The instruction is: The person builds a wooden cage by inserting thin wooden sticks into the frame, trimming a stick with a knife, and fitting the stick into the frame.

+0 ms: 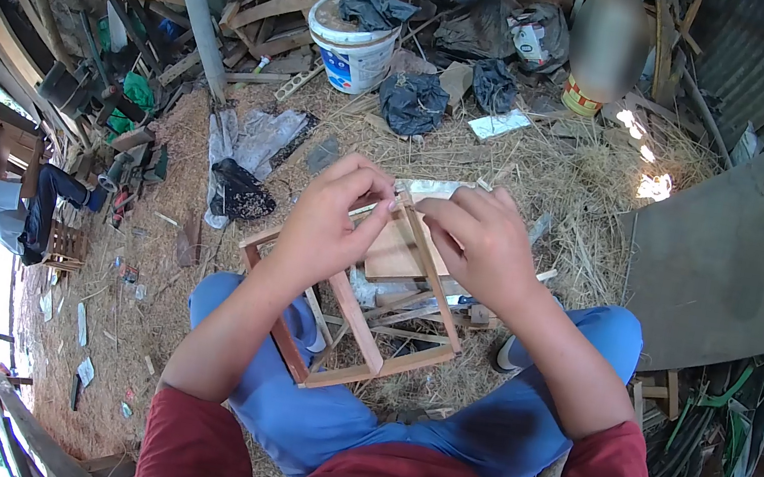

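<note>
A small wooden frame (378, 368) of thin slats, with a crossbar, rests tilted over my lap between my knees. At its far corner, my left hand (337, 217) is closed, thumb and forefinger pinched on the frame. My right hand (484, 243) has its fingers curled onto the same corner, just right of my left fingertips. Whether a small part lies between the fingertips is hidden. Beneath the far side of the frame is a flat, pale wooden board (395, 249), with loose wood strips near it.
Straw and shavings cover the ground. Ahead stand a white bucket (355, 60) with a black plastic bag on top and more black bags (412, 104). A grey sheet (732, 269) lies at right. A seated person (12, 205) is at far left. A post (199, 15) leans ahead.
</note>
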### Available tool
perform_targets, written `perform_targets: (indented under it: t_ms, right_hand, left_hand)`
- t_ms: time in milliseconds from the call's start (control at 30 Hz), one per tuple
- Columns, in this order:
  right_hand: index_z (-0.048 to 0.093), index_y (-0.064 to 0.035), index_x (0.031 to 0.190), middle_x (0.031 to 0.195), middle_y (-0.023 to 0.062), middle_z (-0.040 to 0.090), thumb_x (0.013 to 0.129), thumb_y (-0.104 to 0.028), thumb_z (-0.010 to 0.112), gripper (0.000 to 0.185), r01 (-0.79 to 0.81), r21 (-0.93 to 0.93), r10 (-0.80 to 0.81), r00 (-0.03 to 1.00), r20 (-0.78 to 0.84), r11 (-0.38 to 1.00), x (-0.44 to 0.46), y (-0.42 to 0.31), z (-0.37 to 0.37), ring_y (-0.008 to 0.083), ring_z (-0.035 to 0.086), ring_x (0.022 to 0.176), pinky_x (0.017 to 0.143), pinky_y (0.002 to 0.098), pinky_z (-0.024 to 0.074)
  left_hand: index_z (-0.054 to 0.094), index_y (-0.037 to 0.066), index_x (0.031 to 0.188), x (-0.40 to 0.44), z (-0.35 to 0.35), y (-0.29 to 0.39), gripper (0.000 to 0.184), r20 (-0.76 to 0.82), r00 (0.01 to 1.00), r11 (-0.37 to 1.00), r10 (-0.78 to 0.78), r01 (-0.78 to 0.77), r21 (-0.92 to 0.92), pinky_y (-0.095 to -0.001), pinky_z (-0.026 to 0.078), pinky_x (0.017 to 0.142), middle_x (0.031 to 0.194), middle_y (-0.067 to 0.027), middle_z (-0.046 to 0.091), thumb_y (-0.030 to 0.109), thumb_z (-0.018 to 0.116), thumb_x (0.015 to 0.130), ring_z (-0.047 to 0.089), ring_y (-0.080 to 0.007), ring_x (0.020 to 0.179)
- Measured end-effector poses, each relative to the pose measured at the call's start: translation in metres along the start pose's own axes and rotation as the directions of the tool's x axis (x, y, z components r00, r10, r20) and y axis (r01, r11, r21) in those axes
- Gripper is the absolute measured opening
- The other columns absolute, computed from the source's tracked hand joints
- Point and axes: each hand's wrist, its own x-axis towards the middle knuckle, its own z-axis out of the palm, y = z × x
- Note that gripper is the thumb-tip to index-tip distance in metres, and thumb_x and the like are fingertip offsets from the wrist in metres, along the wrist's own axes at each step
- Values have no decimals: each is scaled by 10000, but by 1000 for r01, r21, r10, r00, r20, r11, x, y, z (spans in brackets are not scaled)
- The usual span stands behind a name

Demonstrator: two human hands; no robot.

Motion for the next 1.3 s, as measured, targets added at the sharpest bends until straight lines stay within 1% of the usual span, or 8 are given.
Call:
perform_targets:
  t_ms: [133,267,367,567,633,733,933,1300]
  right_hand:
    - [730,-123,1041,827,37,614,850,-117,778,197,54,22,-56,996,66,998,-4,-1,4,250,623,781,725,395,416]
    - [739,-121,1067,828,37,598,830,-115,792,243,77,76,-83,993,80,994,-9,-8,14,246,619,784,743,378,425]
    - [744,-117,1076,822,39,591,822,-112,801,261,82,113,-91,993,77,990,-8,-16,20,246,618,781,742,381,426]
    - [743,-109,1065,814,43,595,811,-106,810,263,114,156,-124,991,56,981,-6,-17,26,248,615,768,737,381,424]
    - [744,-109,1063,809,43,596,810,-99,807,261,105,160,-118,990,73,982,-7,-22,26,246,614,764,732,381,422]
    - [746,-103,1057,795,42,597,813,-83,800,251,79,191,-94,993,71,978,-9,-27,31,241,609,750,719,378,416]
    - [758,-97,1050,769,37,598,831,-54,779,224,2,249,-24,996,88,969,-11,-32,35,232,585,702,697,370,407]
    - [769,-106,1029,802,33,611,825,-63,770,209,0,251,-24,995,92,968,-12,-38,38,226,598,729,699,371,418]
  left_hand:
    - [664,7,958,-11,-13,-9,100,32,999,990,30,-34,134,-376,576,894,1154,-140,646,50,729,896,697,-295,1051]
    - [661,22,944,-24,-28,-9,121,82,996,996,-41,34,82,-384,557,914,1182,-136,644,75,749,881,686,-317,1087]
    - [656,27,935,-32,-39,-18,112,192,981,981,23,-59,183,-388,537,948,1207,-131,636,77,746,891,673,-329,1111]
    - [644,26,968,-47,-46,-35,110,240,967,993,89,-104,48,-368,538,958,1267,-125,631,63,734,916,665,-278,1116]
    - [635,15,972,-50,-45,-36,95,192,981,997,-14,27,-68,-330,553,934,1298,-121,623,30,712,919,656,-219,1130]
    - [630,3,962,-48,-49,-37,69,220,975,999,16,-7,-45,-294,558,925,1306,-120,610,-6,682,918,637,-182,1149]
    - [630,1,959,-46,-48,-36,66,222,975,987,-15,50,-150,-286,551,933,1276,-118,600,-20,671,913,629,-191,1148]
    - [628,2,965,-45,-46,-48,59,223,974,994,47,-24,-108,-309,525,930,1197,-120,603,-6,677,934,632,-223,1091]
